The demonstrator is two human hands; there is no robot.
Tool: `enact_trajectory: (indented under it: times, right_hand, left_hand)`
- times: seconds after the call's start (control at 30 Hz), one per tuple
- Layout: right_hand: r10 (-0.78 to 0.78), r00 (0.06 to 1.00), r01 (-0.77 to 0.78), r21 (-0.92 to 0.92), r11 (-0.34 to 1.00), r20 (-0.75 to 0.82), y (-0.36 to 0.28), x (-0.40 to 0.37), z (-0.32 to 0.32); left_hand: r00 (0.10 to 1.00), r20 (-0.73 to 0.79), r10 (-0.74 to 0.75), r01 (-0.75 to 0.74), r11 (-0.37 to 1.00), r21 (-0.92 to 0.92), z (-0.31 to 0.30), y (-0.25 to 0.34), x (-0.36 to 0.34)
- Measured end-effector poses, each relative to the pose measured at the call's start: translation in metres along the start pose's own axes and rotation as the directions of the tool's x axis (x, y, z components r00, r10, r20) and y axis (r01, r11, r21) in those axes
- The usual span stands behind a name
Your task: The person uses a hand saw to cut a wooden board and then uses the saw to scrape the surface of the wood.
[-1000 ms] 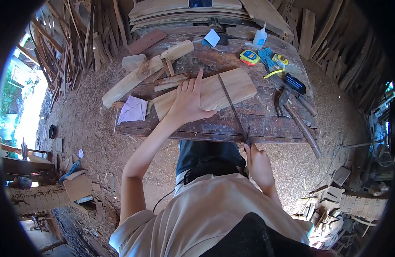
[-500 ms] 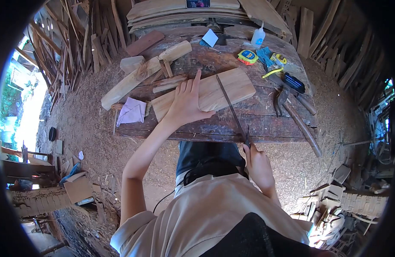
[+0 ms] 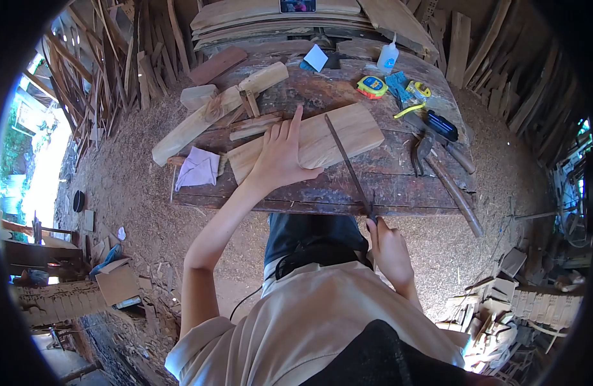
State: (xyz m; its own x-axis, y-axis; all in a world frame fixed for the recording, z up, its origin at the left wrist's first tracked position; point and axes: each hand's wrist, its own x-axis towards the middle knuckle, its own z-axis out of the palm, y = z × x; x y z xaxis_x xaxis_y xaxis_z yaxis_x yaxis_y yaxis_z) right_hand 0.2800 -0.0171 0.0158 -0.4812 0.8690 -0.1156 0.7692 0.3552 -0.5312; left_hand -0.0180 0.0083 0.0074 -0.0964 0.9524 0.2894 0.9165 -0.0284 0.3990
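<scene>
A pale wooden board [image 3: 351,132] lies at a slant on the workbench. My left hand [image 3: 280,157] presses down on its left half, fingers spread and thumb stretched to the right along the near edge. In my right hand [image 3: 391,249], close to my waist, is the handle of a saw [image 3: 349,164]. Its long dark blade, seen nearly edge-on, crosses the board to the right of my left hand and runs out past the near edge. How deep the blade sits in the wood cannot be made out.
On the workbench [image 3: 322,199] lie a hammer [image 3: 454,186], a tape measure [image 3: 372,86], a glue bottle [image 3: 387,56], a black-handled object [image 3: 442,125], a purple cloth [image 3: 198,167] and a long wooden piece [image 3: 206,119]. Timber leans behind; shavings cover the floor.
The saw blade and my right hand have shifted very slightly back toward my body. My left hand and the board stay in place.
</scene>
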Motion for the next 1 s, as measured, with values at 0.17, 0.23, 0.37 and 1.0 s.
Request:
enact_trajectory:
  times: [0.17, 0.23, 0.37, 1.0]
  right_hand:
    - [0.028, 1.0, -0.028, -0.002, 1.0, -0.006, -0.007, 0.005, 0.001]
    - [-0.017, 0.997, 0.017, -0.003, 1.0, -0.075, -0.012, 0.02, 0.011]
    - [-0.026, 0.997, 0.023, -0.039, 0.999, -0.074, -0.015, 0.028, 0.016]
    - [-0.029, 0.999, 0.028, -0.054, 0.998, -0.017, -0.013, 0.015, 0.002]
  left_hand:
    - [0.999, 0.037, 0.017, -0.017, 1.0, 0.011, -0.002, 0.001, 0.001]
    - [0.999, 0.028, 0.018, -0.018, 1.0, 0.01, -0.002, 0.001, 0.001]
    - [0.999, 0.044, -0.005, 0.005, 1.0, 0.006, -0.002, 0.001, 0.0]
    - [1.0, 0.013, 0.002, -0.001, 1.0, -0.022, 0.002, -0.003, 0.001]
